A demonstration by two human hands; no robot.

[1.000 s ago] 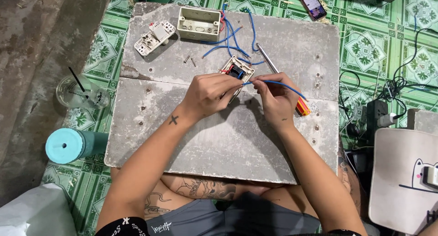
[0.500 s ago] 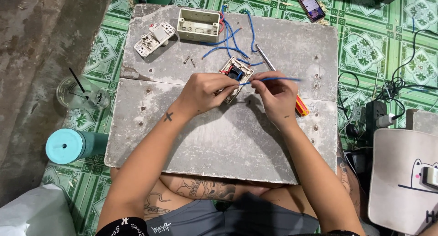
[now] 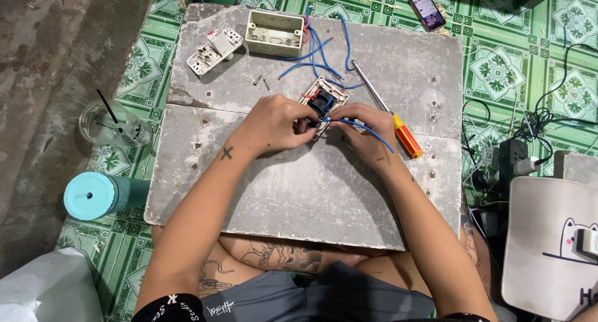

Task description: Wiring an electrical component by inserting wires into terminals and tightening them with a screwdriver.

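A cream switch module (image 3: 325,99) with a black centre and red and blue wires lies face-down on the grey stone slab (image 3: 299,191). My left hand (image 3: 274,123) grips its lower left edge. My right hand (image 3: 367,132) pinches a thin blue wire (image 3: 367,127) at the module's lower right side; the wire's free end trails right over my wrist. More blue wires (image 3: 317,57) run from the module up to a cream wall box (image 3: 275,32).
A screwdriver with a red and yellow handle (image 3: 398,130) lies right of my right hand. Two screws (image 3: 261,82) and a white switch plate (image 3: 213,50) lie at the slab's top left. A phone (image 3: 427,1), teal tumbler (image 3: 93,196), glass (image 3: 112,124) and power strip (image 3: 514,160) surround the slab.
The blue wire end has swung from pointing right to drooping over my right wrist. Both hands stayed on the switch module, shifting slightly.
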